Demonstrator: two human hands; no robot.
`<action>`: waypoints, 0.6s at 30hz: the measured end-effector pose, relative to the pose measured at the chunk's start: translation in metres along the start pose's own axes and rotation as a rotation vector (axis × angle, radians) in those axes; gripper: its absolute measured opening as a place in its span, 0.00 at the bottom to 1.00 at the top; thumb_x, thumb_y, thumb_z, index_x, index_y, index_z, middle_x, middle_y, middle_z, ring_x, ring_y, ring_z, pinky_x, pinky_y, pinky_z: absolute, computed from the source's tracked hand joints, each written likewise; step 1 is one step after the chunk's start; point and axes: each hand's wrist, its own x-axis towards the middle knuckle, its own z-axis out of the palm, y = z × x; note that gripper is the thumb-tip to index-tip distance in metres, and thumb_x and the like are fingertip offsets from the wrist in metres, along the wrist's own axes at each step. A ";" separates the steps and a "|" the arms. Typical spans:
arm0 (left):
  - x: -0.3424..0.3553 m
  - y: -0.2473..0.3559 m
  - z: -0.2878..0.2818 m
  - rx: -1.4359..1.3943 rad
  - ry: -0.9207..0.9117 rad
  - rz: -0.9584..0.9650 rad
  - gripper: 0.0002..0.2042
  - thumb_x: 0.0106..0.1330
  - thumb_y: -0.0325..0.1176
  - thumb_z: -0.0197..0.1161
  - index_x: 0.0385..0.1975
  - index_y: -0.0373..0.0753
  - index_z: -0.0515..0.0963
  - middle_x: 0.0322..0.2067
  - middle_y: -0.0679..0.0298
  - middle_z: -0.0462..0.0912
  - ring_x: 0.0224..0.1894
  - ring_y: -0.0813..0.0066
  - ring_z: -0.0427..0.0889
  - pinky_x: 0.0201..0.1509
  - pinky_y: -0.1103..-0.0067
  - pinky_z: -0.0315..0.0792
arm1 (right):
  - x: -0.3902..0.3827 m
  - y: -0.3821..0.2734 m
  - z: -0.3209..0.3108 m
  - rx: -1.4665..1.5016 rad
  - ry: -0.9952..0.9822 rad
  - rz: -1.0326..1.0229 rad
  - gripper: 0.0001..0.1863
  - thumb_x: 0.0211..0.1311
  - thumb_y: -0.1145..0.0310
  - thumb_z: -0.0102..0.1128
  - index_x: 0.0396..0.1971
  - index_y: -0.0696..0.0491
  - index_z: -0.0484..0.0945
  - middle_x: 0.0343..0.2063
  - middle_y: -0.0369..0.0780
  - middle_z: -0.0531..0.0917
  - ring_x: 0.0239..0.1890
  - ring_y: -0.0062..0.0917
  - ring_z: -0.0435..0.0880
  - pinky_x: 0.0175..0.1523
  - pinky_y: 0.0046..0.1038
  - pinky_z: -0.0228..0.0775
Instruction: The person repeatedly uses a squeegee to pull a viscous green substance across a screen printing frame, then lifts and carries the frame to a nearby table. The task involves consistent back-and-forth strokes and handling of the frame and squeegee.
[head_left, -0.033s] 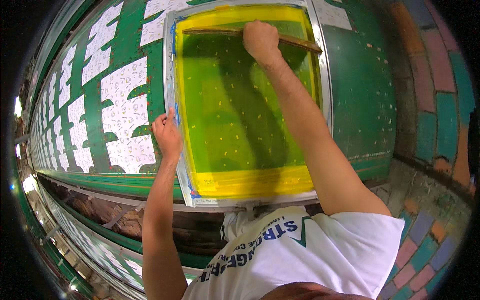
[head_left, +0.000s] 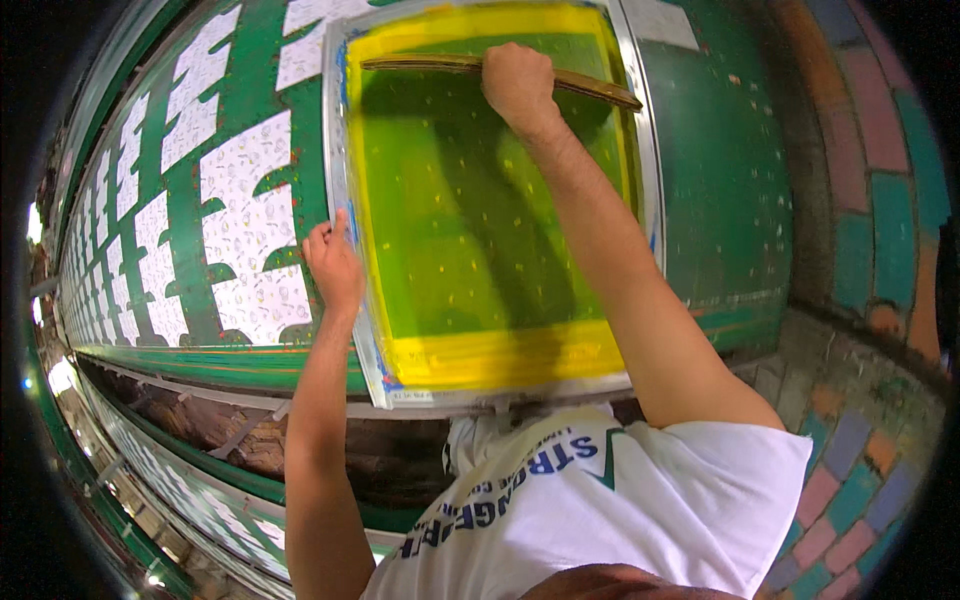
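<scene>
A screen-printing screen in a metal frame [head_left: 648, 180] lies on a green printing table, its green mesh [head_left: 440, 260] edged with yellow. Across the far part of the mesh lies a long wooden-looking squeegee [head_left: 590, 86], slightly slanted. My right hand [head_left: 518, 82] is closed in a fist around the squeegee near its middle. Its underside and blade are out of sight. At the frame's left edge rests my left hand [head_left: 333, 262], one finger stretched along the frame and the others loosely bent beside it. Nothing shows in that hand.
White printed fabric pieces [head_left: 255, 230] lie in rows on the green table [head_left: 725, 200] to the left, with one more at the far right. A wall of coloured blocks [head_left: 892, 235] stands to the right. A rail [head_left: 230, 390] runs along the table's near side.
</scene>
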 end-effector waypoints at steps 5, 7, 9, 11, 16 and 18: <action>0.002 -0.009 0.010 0.018 0.019 0.049 0.25 0.68 0.20 0.56 0.63 0.45 0.82 0.43 0.53 0.77 0.45 0.53 0.74 0.53 0.62 0.69 | -0.108 -0.025 -0.018 -0.045 0.015 0.035 0.05 0.56 0.73 0.65 0.27 0.55 0.88 0.28 0.47 0.87 0.34 0.41 0.91 0.36 0.40 0.86; 0.003 -0.012 0.013 0.037 0.025 0.066 0.24 0.67 0.20 0.56 0.63 0.45 0.82 0.43 0.53 0.78 0.46 0.53 0.75 0.53 0.62 0.70 | -0.156 -0.036 -0.025 -0.021 0.028 0.072 0.05 0.56 0.73 0.64 0.27 0.55 0.88 0.30 0.47 0.87 0.35 0.42 0.91 0.37 0.41 0.86; 0.002 -0.013 0.014 0.037 0.020 0.082 0.24 0.66 0.21 0.57 0.62 0.45 0.83 0.43 0.53 0.78 0.47 0.53 0.75 0.54 0.62 0.70 | -0.206 -0.048 -0.032 0.005 0.009 0.113 0.05 0.56 0.73 0.64 0.28 0.55 0.87 0.31 0.46 0.87 0.36 0.42 0.90 0.38 0.42 0.86; 0.003 -0.013 0.015 0.027 0.051 0.091 0.23 0.65 0.22 0.58 0.60 0.44 0.84 0.43 0.53 0.78 0.47 0.53 0.75 0.55 0.62 0.70 | -0.250 -0.057 -0.041 0.025 -0.002 0.137 0.05 0.56 0.73 0.64 0.30 0.55 0.87 0.32 0.46 0.86 0.37 0.43 0.89 0.40 0.42 0.86; 0.006 -0.014 0.021 0.010 0.063 0.072 0.22 0.63 0.24 0.58 0.58 0.43 0.86 0.43 0.52 0.80 0.48 0.51 0.77 0.56 0.61 0.73 | -0.334 -0.078 -0.072 0.011 -0.110 0.223 0.12 0.57 0.73 0.63 0.41 0.49 0.88 0.36 0.43 0.86 0.41 0.40 0.88 0.41 0.42 0.83; 0.007 -0.015 0.023 0.025 0.088 0.074 0.22 0.62 0.25 0.60 0.56 0.43 0.86 0.43 0.51 0.81 0.49 0.50 0.77 0.56 0.61 0.73 | -0.355 -0.090 -0.083 0.018 -0.204 0.223 0.16 0.57 0.74 0.64 0.46 0.47 0.88 0.37 0.42 0.86 0.42 0.39 0.88 0.43 0.42 0.82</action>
